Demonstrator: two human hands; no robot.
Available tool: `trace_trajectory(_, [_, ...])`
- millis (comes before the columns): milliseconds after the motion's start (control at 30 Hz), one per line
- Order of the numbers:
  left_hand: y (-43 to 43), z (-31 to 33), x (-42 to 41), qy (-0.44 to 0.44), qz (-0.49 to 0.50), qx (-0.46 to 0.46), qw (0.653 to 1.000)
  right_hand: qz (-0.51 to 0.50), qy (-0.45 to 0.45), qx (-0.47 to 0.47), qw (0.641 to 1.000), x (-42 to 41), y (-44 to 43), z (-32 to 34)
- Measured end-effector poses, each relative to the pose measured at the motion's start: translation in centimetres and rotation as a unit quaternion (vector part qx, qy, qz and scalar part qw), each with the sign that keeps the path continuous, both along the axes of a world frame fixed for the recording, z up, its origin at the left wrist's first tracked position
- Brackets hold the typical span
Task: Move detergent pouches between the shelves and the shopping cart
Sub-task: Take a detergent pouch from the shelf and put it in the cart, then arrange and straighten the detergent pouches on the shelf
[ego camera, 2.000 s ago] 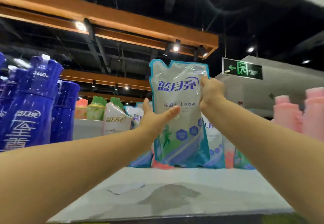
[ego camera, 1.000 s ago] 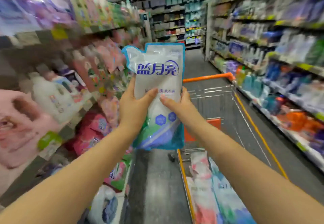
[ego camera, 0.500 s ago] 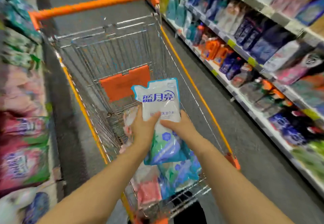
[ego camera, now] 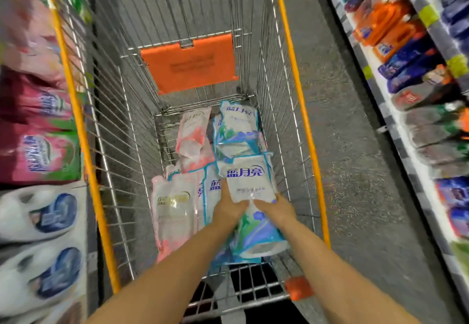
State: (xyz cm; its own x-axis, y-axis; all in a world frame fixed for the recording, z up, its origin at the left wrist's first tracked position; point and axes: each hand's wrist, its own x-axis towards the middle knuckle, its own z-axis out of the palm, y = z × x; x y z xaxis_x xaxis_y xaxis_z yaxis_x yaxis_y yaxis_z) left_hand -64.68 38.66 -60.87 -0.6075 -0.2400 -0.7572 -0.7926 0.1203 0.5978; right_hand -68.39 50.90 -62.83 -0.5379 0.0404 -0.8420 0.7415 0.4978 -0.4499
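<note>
A blue-and-white detergent pouch (ego camera: 247,181) lies low inside the wire shopping cart (ego camera: 297,75), on top of other pouches. My left hand (ego camera: 227,208) grips its left edge and my right hand (ego camera: 276,208) grips its right edge, both at about mid-height of the pouch. Under and around it lie several pouches: a pink one (ego camera: 173,207) at the near left, another pink one (ego camera: 193,130) farther in, and a blue one (ego camera: 237,128) at the far right of the basket.
The cart's orange child-seat flap (ego camera: 189,63) hangs at the far end. Shelves with pink and white bags (ego camera: 43,156) run close on the left. Across the grey aisle floor (ego camera: 352,146), shelves of orange and blue bottles (ego camera: 388,24) line the right.
I have turned from the top shelf to the cart. Both hands have carried the blue pouch down from chest height into the basket, onto the other pouches.
</note>
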Motion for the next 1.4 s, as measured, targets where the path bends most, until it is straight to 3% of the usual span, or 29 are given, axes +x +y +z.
trace_trajectory(200, [1.3, -0.4, 1.0, -0.003, -0.006, -0.068, 0.998, 0.015, 0.033, 0.037, 0.999, 0.3, 0.0, 0.0])
trace_trajectory(400, [0.6, 0.3, 2.7, -0.064, 0.032, -0.084, 0.994, 0.14, 0.047, 0.137, 0.979, 0.9, -0.5, 1.8])
trace_trajectory(500, [0.3, 1.6, 4.3, -0.048, 0.065, -0.081, 0.993, 0.205, 0.097, 0.18, 0.957, 1.8, -1.1, 3.5])
trace_trajectory(667, [-0.8, 6.1, 8.3, 0.021, 0.131, -0.093, 0.987, 0.233, 0.188, 0.126, 0.946, 5.4, -4.0, 8.5])
trace_trajectory(767, [-1.9, 10.3, 12.4, 0.084, 0.176, -0.119, 0.974, 0.229, 0.243, 0.045, 0.941, 9.1, -6.6, 12.5])
trace_trajectory(900, [-4.2, 17.2, 20.9, 0.166, 0.27, -0.183, 0.931, 0.254, 0.313, -0.089, 0.911, 16.3, -10.6, 18.9])
trace_trajectory(1033, [-6.7, 25.5, 31.7, 0.259, 0.357, -0.25, 0.862, 0.312, 0.371, -0.217, 0.847, 25.5, -15.5, 26.0])
trace_trajectory(1300, [-11.1, 40.2, 50.9, 0.306, 0.449, -0.45, 0.709, 0.421, 0.44, -0.418, 0.674, 42.9, -22.8, 40.3])
trace_trajectory(1400, [-12.4, 44.9, 55.4, 0.292, 0.458, -0.505, 0.671, 0.446, 0.448, -0.465, 0.621, 47.6, -25.3, 44.5])
